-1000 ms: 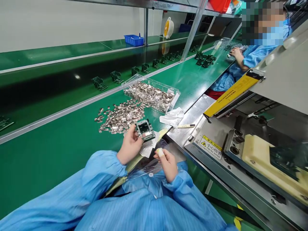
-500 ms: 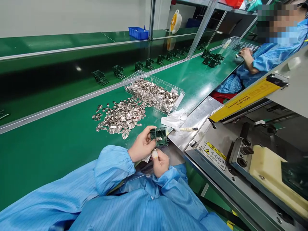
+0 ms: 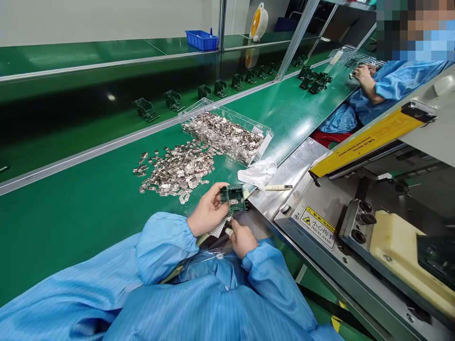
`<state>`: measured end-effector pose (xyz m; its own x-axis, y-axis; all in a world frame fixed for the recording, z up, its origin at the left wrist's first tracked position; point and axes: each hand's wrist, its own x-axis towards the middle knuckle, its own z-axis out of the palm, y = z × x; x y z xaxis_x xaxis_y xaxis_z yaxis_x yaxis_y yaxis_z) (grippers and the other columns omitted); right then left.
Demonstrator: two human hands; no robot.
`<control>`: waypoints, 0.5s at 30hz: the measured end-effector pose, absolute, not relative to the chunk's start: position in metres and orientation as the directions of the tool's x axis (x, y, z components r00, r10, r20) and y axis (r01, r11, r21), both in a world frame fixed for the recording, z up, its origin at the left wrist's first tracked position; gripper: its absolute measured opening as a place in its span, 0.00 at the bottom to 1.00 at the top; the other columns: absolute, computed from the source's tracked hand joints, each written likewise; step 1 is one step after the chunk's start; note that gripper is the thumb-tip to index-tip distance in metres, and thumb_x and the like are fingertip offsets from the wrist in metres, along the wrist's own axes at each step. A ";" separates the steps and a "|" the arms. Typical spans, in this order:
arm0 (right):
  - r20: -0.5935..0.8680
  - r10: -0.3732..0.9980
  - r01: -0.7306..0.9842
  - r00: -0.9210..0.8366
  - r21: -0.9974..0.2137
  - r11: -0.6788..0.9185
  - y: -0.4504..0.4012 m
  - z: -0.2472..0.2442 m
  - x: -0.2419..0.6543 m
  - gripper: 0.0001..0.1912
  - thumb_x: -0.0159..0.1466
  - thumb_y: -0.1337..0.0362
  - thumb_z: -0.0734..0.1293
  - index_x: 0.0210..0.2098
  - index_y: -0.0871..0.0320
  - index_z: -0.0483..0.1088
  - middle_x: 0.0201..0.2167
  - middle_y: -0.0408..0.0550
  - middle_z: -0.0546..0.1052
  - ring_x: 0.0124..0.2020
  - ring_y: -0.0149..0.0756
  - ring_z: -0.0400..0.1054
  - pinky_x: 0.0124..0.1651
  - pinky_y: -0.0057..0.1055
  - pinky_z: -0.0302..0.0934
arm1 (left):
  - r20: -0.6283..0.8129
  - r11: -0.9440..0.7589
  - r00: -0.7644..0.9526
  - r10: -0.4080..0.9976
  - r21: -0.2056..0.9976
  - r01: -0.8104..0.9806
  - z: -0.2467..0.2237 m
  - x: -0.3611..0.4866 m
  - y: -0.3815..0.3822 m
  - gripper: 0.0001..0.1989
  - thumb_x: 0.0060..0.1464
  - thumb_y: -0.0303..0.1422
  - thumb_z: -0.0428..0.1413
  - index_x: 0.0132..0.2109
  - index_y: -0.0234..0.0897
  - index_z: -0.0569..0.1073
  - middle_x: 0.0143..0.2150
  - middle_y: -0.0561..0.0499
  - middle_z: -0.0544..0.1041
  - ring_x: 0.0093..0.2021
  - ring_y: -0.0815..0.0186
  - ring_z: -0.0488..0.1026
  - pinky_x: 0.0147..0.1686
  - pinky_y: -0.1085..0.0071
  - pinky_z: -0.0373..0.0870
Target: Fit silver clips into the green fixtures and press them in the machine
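Observation:
My left hand (image 3: 208, 215) is closed on a dark green plastic housing (image 3: 235, 199), holding its open frame side up near the bench corner. Just below it, my right hand (image 3: 244, 239) has its fingers pinched together, with a white cover on one finger. Whatever lies between those fingertips is too small or hidden to name. Under my left hand a pale ridged piece (image 3: 217, 230) shows near my lap. Ahead on the bench lies a heap of small silvery metal pieces (image 3: 177, 168), beside a clear plastic box (image 3: 266, 141) full of similar pieces.
A white cloth (image 3: 259, 173) and a slim cream pen-like tool (image 3: 279, 187) lie at the metal plate. To the right stands a machine with a yellow bar (image 3: 366, 139). Green housings (image 3: 174, 101) line the far strip. A co-worker's hands (image 3: 364, 73) work beyond.
My right hand has moved slightly down and right, away from the housing, and its fingers have turned. My left hand still holds the housing. The view has shifted slightly.

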<state>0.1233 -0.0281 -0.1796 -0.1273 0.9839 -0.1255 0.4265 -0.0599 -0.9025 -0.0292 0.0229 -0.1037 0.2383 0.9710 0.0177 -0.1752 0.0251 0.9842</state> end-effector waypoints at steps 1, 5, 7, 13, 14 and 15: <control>-0.149 0.981 0.425 -0.121 -0.901 -0.084 -0.029 -0.179 0.125 0.10 0.47 0.73 0.65 0.25 0.52 0.63 0.12 0.35 0.64 0.15 0.31 0.57 0.23 0.27 0.48 | 0.024 0.024 0.227 0.974 0.979 -0.203 -0.102 -0.031 0.023 0.20 0.49 0.31 0.63 0.48 0.36 0.65 0.38 0.51 0.76 0.38 0.68 0.75 0.39 0.75 0.70; -0.187 0.977 0.379 -0.099 -0.915 -0.136 -0.037 -0.160 0.134 0.09 0.55 0.66 0.66 0.24 0.52 0.59 0.13 0.37 0.70 0.17 0.35 0.67 0.23 0.28 0.57 | 0.041 0.006 0.173 0.984 0.964 -0.266 -0.097 -0.045 0.011 0.22 0.49 0.36 0.64 0.47 0.37 0.65 0.39 0.50 0.76 0.39 0.66 0.76 0.41 0.72 0.73; -0.175 0.979 0.320 -0.104 -0.938 -0.134 -0.044 -0.140 0.139 0.09 0.60 0.59 0.65 0.26 0.53 0.62 0.18 0.41 0.75 0.21 0.37 0.72 0.26 0.30 0.63 | 0.031 0.010 0.146 0.989 0.962 -0.271 -0.096 -0.053 0.001 0.22 0.51 0.37 0.64 0.49 0.37 0.64 0.38 0.51 0.76 0.38 0.67 0.76 0.40 0.71 0.74; -0.055 0.990 0.100 -0.133 -0.994 -0.042 -0.056 -0.084 0.135 0.10 0.67 0.57 0.64 0.43 0.56 0.71 0.39 0.53 0.80 0.37 0.42 0.77 0.38 0.36 0.71 | -0.041 0.098 0.150 0.988 0.916 -0.388 -0.099 -0.058 -0.022 0.22 0.56 0.40 0.60 0.52 0.41 0.60 0.40 0.53 0.73 0.32 0.70 0.76 0.32 0.74 0.76; 0.006 0.995 0.123 -0.095 -0.992 0.018 -0.056 -0.081 0.129 0.09 0.67 0.59 0.64 0.43 0.55 0.72 0.42 0.53 0.79 0.41 0.42 0.76 0.41 0.37 0.70 | -0.036 0.091 0.143 0.989 0.913 -0.398 -0.100 -0.056 -0.023 0.22 0.56 0.40 0.60 0.52 0.41 0.60 0.41 0.52 0.73 0.33 0.70 0.76 0.33 0.73 0.76; 0.081 0.996 0.158 -0.039 -0.984 0.086 -0.054 -0.081 0.122 0.08 0.66 0.60 0.65 0.43 0.55 0.73 0.45 0.54 0.78 0.45 0.43 0.74 0.46 0.39 0.69 | -0.030 0.082 0.134 0.991 0.912 -0.401 -0.100 -0.055 -0.023 0.22 0.56 0.40 0.60 0.53 0.41 0.60 0.42 0.51 0.73 0.35 0.69 0.76 0.35 0.72 0.77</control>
<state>0.1221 -0.0538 -0.0806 -0.0392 0.9959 0.0811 0.1579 0.0863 -0.9837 -0.0550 -0.0231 -0.0999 0.1339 0.9905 -0.0300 -0.4014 0.0819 0.9122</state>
